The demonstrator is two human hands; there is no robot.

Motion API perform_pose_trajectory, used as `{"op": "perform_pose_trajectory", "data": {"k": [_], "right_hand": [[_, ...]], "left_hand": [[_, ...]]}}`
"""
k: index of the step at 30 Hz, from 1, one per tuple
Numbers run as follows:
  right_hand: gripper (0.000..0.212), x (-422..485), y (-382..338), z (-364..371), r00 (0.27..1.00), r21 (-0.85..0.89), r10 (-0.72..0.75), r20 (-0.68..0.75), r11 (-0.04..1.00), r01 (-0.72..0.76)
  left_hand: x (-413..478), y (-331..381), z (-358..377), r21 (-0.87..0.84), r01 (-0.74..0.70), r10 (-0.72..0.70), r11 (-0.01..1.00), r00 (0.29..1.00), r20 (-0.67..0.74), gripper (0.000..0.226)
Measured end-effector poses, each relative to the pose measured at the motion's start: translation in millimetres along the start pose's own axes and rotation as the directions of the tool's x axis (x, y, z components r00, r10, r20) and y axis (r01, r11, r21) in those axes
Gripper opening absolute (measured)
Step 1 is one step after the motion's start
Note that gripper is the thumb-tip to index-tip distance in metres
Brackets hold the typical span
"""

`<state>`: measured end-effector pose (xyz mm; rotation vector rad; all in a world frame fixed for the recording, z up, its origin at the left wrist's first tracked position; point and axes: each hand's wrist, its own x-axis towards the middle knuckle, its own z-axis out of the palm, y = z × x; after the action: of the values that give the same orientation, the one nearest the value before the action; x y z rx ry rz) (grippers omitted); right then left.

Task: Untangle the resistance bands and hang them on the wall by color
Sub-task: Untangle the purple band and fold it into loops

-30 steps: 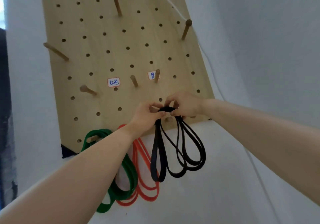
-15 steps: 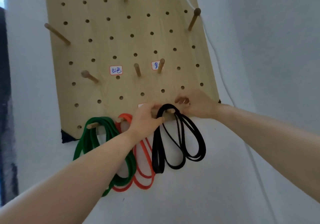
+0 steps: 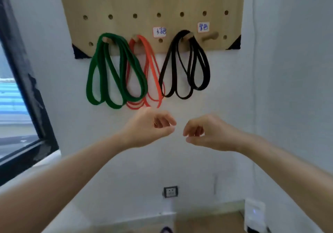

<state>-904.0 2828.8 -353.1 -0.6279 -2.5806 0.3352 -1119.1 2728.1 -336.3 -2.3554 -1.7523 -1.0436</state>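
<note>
A wooden pegboard (image 3: 126,4) hangs on the white wall. Along its bottom row, green bands (image 3: 106,70) hang from the left peg, orange-red bands (image 3: 153,67) from the peg beside it, and black bands (image 3: 189,65) from a peg further right. The green loops overlap the orange ones. One bare peg (image 3: 210,36) sticks out right of the black bands, under a handwritten label (image 3: 203,27). My left hand (image 3: 151,126) and my right hand (image 3: 207,133) hover below the bands, apart from them, fingers loosely curled, holding nothing.
A dark-framed window (image 3: 21,88) fills the left side. A wall socket (image 3: 170,191) sits low on the wall, with a white device (image 3: 254,213) on the floor at right. A purple object (image 3: 166,230) peeks in at the bottom edge.
Both hands let go of the black bands, left hanging on their peg, and dropped down away from the board. The camera tilted downward, so the board now sits at the top.
</note>
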Motion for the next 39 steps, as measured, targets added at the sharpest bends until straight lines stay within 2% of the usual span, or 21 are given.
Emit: {"op": "perform_pose_trajectory", "data": {"k": [5,8,13,17,21,24,27,30,34,36,39], "right_hand": [[0.012,-37,22,101,0.955,-0.003,0.107,0.276,0.994,-0.111],[0.016,-56,34,156,0.892,-0.009,0.172,0.418,0.983,-0.185],[0.02,-100,55,260,0.76,-0.021,0.241,0.604,0.958,-0.288],[0.019,-151,66,348,0.64,-0.054,0.285,0.713,0.933,-0.355],[0.023,-201,70,422,0.538,-0.061,0.332,0.775,0.886,-0.46],[0.029,-236,74,459,0.533,-0.085,0.393,0.749,0.856,-0.51],[0.041,-265,80,480,0.537,-0.122,0.448,0.715,0.836,-0.535],[0.042,-284,90,489,0.541,-0.117,0.491,0.683,0.805,-0.582],[0.03,-290,105,495,0.535,-0.129,0.51,0.674,0.794,-0.595],[0.028,-287,108,497,0.548,-0.125,0.511,0.662,0.797,-0.591],[0.029,-273,103,492,0.62,-0.085,0.508,0.598,0.81,-0.581]], "left_hand": [[-83,-51,78,-0.164,0.198,-0.179,0.966,0.976,0.124,0.007],[-136,-81,126,-0.184,0.343,-0.292,0.921,0.922,0.256,0.008],[-233,-114,216,-0.155,0.577,-0.478,0.802,0.774,0.415,0.013],[-311,-117,289,-0.095,0.728,-0.579,0.679,0.611,0.54,0.014],[-374,-106,347,-0.041,0.824,-0.657,0.565,0.479,0.582,0.015],[-412,-102,377,0.09,0.841,-0.713,0.533,0.389,0.584,0.032],[-439,-102,397,0.263,0.763,-0.742,0.59,0.384,0.549,0.051],[-452,-102,411,0.251,0.806,-0.768,0.535,0.34,0.543,0.045],[-464,-114,416,0.229,0.876,-0.796,0.424,0.24,0.556,0.03],[-463,-121,412,0.154,0.934,-0.816,0.324,0.193,0.545,0.023],[-456,-128,399,-0.13,0.99,-0.805,0.046,0.114,0.582,0.027]]}}
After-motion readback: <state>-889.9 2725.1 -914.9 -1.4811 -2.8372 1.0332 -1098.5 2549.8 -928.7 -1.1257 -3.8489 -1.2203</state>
